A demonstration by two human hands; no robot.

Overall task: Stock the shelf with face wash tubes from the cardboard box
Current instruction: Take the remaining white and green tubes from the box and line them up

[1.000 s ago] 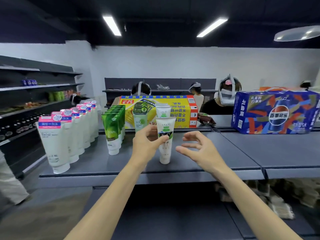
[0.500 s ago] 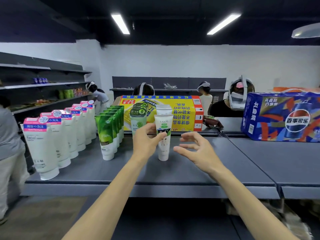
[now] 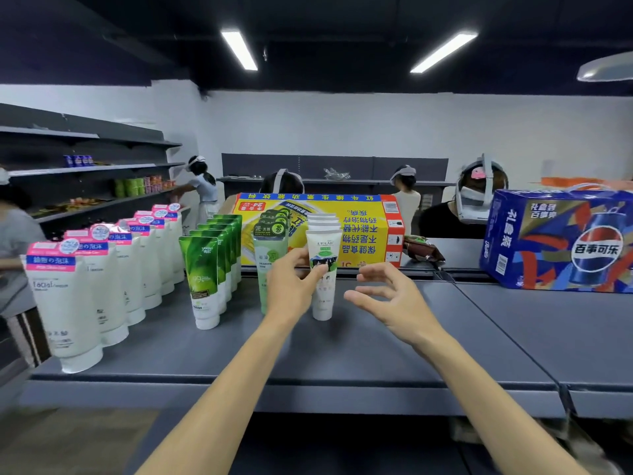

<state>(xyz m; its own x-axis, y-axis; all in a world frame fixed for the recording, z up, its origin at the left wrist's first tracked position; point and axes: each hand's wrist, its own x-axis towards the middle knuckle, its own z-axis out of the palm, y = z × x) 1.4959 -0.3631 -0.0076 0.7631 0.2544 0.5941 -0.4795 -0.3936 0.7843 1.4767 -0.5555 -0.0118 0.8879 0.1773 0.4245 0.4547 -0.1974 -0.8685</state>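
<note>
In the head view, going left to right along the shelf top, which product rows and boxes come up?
Pink-capped white tubes → dark green tubes → pale green tubes → white tube pinched by the left hand → open right hand → blue Pepsi box. The yellow box lies behind the middle rows.

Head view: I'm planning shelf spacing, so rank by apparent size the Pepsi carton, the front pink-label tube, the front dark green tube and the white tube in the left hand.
1. Pepsi carton
2. Front pink-label tube, though it is nearest the camera
3. Front dark green tube
4. White tube, only slightly smaller, so unsure
</note>
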